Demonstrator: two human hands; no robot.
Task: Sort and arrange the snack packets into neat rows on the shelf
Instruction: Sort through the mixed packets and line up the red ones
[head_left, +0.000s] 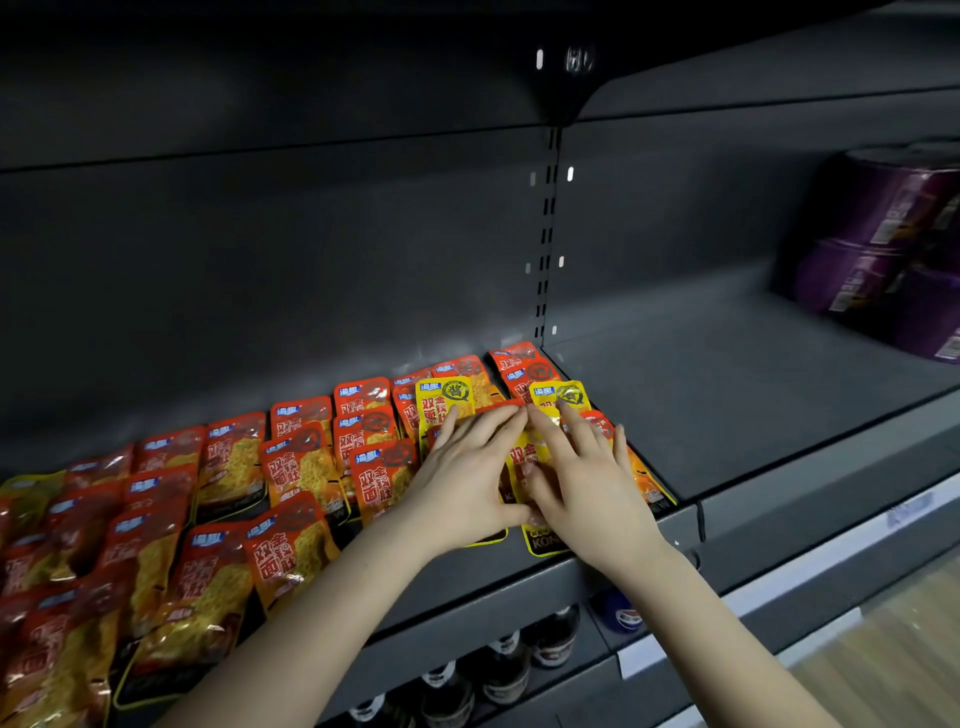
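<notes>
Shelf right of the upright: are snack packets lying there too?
No, the packets all lie left of the upright; right of it stand only purple tubs.

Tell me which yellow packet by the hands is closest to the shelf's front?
The yellow foil snack packet between the left hand and right hand, partly under both. The other two lie farther back on the grey metal shelf, beyond the fingertips.

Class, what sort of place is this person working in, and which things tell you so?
Most likely a shop or supermarket aisle: a dark metal shelf holds many similar snack packets, purple tubs are stacked to the right, and bottles stand on the level below.
</notes>
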